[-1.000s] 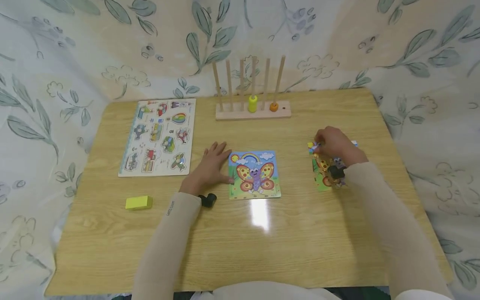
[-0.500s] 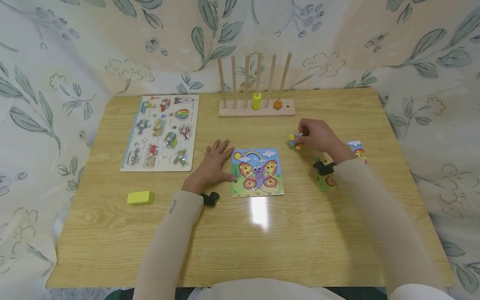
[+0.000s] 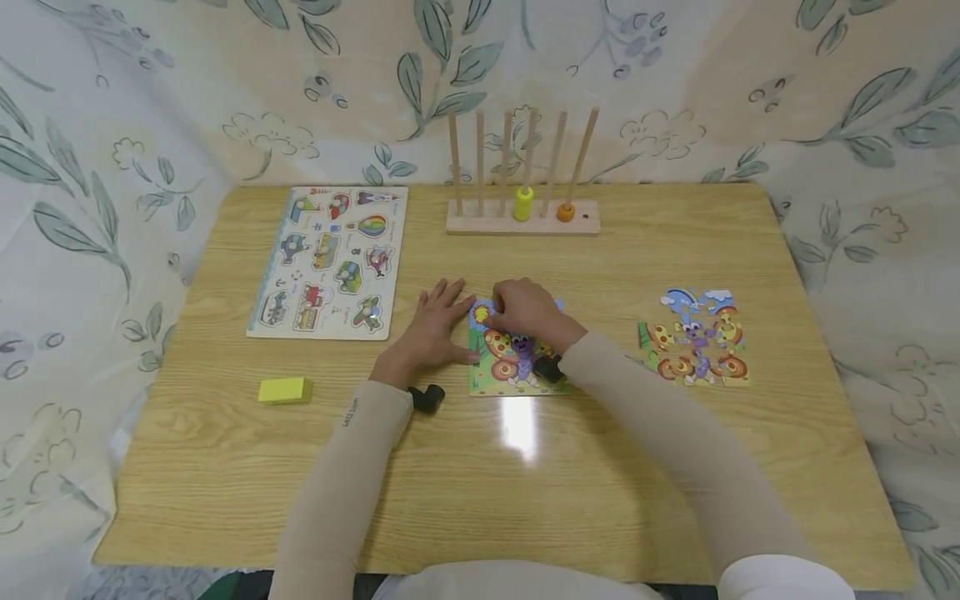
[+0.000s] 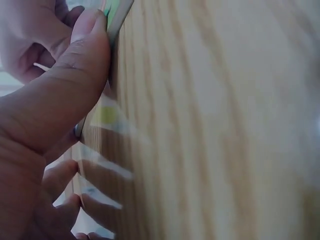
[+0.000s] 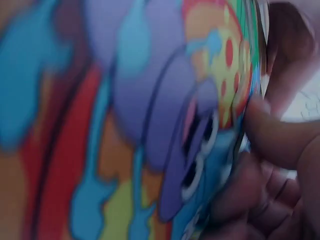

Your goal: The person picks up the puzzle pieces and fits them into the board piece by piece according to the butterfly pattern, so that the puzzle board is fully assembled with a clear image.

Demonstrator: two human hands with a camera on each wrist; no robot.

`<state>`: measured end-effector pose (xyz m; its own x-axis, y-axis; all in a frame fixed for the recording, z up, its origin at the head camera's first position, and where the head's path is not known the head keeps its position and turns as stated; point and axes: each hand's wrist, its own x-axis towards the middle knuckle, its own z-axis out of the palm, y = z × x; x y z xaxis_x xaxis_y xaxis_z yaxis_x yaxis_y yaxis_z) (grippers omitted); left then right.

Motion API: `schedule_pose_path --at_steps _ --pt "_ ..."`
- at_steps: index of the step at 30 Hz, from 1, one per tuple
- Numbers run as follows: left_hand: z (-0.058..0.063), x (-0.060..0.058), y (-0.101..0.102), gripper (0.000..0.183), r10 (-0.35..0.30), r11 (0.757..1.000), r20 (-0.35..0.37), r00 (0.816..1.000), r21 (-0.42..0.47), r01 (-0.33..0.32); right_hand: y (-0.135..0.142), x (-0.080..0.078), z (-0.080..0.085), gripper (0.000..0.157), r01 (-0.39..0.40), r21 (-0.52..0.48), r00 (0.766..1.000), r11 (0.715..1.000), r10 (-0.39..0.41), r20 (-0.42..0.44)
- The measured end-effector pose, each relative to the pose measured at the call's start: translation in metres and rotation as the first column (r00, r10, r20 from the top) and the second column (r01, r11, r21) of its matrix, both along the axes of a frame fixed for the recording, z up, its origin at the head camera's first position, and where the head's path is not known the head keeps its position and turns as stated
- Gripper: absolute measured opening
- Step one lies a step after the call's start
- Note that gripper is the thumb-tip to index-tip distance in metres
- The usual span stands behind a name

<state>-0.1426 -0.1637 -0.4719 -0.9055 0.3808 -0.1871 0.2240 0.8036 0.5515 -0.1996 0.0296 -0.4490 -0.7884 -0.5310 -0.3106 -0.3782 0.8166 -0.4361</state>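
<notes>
Plainly, the butterfly board (image 3: 504, 367) looks square; its print multicoloured.

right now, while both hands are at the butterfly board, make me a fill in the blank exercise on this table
The wooden stand has ____ upright pegs.
It carries yellow beads and ____ ones.
The left hand touches the ____ edge of the butterfly board.
Loose puzzle pieces lie to the board's ____.

Missing words: six; orange; left; right.
</notes>
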Motion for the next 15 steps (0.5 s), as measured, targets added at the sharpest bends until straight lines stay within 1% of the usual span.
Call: schedule_pose_path --at_steps 4,8,12,15 --pt "0.003 0.0 0.003 0.101 0.003 1.0 0.013 1.0 -0.003 -0.003 -0.002 0.0 -0.002 0.031 0.078 0.053 0.997 0.996 -0.077 -0.023" --pt "0.005 -0.002 0.006 0.1 -0.001 1.0 0.018 1.0 0.0 0.001 -0.002 -0.001 -0.006 0.032 0.168 0.05 0.985 0.985 -0.166 -0.049" --pt "0.005 -0.004 0.007 0.1 -0.006 1.0 0.028 1.0 -0.015 0.006 0.007 -0.002 -0.003 0.033 0.187 0.006 0.981 0.982 -0.186 -0.046" --pt "0.006 -0.004 0.007 0.101 0.007 0.999 0.043 0.999 -0.044 -0.005 0.027 -0.009 0.01 0.032 0.223 -0.061 0.972 0.973 -0.227 -0.056"
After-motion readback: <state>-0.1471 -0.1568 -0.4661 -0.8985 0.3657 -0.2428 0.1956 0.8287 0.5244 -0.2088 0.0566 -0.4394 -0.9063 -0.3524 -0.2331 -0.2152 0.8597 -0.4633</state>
